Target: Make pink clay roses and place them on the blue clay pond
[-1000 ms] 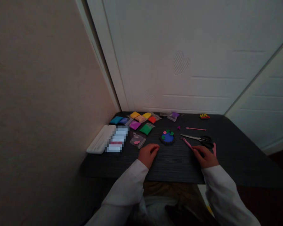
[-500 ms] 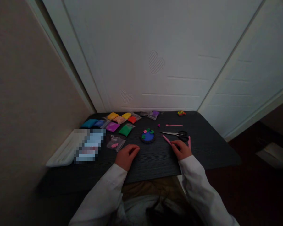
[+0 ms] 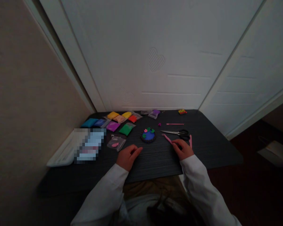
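My right hand [image 3: 183,149] pinches pink tweezers [image 3: 168,138] with a bent tip, which points left and away from me. My left hand [image 3: 128,157] rests near the front of the table, fingers curled in and thumb pointing right; nothing shows in it. Between and beyond my hands lies a round clay piece [image 3: 148,136], blue with a dark rim, bearing green pads and a pink flower. Scissors with black handles [image 3: 176,133] lie just beyond the tweezers. A small purple clay piece [image 3: 159,124] sits behind the round piece.
Bags of coloured clay, one green [image 3: 126,129] and one magenta [image 3: 113,126], line the left and back of the dark table [image 3: 153,166]. A clear bag [image 3: 120,142] holds a pink lump. Farther right are a pink stick tool [image 3: 175,124] and a yellow-red item [image 3: 182,111].
My left thumb has stretched out, away from the curled index finger. The tweezers stay in my right hand with little movement. The view has shifted slightly.
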Tool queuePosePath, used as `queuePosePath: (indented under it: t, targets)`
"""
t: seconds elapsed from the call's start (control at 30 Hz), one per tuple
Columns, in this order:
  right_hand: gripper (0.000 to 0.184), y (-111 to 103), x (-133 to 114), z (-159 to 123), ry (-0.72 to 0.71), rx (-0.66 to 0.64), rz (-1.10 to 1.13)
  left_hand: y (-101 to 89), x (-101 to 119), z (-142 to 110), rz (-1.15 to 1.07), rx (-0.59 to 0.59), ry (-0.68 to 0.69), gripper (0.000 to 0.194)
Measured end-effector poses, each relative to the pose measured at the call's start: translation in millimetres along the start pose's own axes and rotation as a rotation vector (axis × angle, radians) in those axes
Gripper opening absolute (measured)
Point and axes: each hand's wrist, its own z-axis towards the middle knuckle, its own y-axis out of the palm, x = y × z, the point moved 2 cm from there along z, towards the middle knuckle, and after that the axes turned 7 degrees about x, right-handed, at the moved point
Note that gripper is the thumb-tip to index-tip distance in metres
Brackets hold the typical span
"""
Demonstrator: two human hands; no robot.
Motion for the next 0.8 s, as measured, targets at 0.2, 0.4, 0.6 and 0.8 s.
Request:
queuePosePath:
  t: [0.2,0.4,0.6,0.8]
  targets:
    - [0.023,0.7,-2.0,-2.1,0.019,0.041,0.004,0.1,-0.2,-0.4,0.002,0.055,-0.016,0.035]
    - [0.023,1.4,-1.2,-2.1,0.027,0.046,0.014,-1.2,1.7,0.4,-0.005,0.120,-0.042,0.034]
    - [0.023,1.2,-1.1,-1.7,0.025,0.039,0.025,-1.2,-0.2,0.9,-0.029,0.144,-0.046,0.032]
    - [0.022,1.6,-1.5,-2.2,0.030,0.053,0.027,0.3,-1.9,1.8,-0.056,0.132,-0.041,0.029]
